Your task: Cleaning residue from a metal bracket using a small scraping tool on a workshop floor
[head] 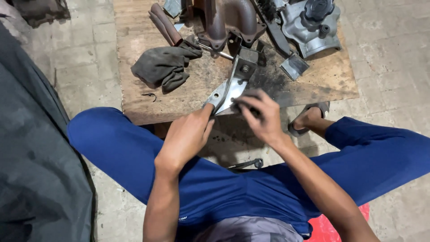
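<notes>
The left hand [186,134] pinches the near tip of a flat, bare-steel bracket with bolt holes [230,87], which lies on the near edge of a worn, oil-stained wooden board [313,85]. At three o'clock from it, the right hand [262,118] curls its fingers around something small and dark pressed to the bracket's face; what it is cannot be told. The bracket overhangs the board's edge, so a hard push could likely tip it off toward the blue-trousered legs [121,143], and its thin stamped edge looks sharp enough to nick bare fingers. Greasy black residue could make the grip slip.

At eleven o'clock from the bracket lies a crumpled grey cloth glove [163,67], soft and limp. Farther, at twelve, stands a rusty brown cast pipe manifold [230,20], rough and curved. At one o'clock sits a dull grey cast-aluminium housing with a black knob [313,22].
</notes>
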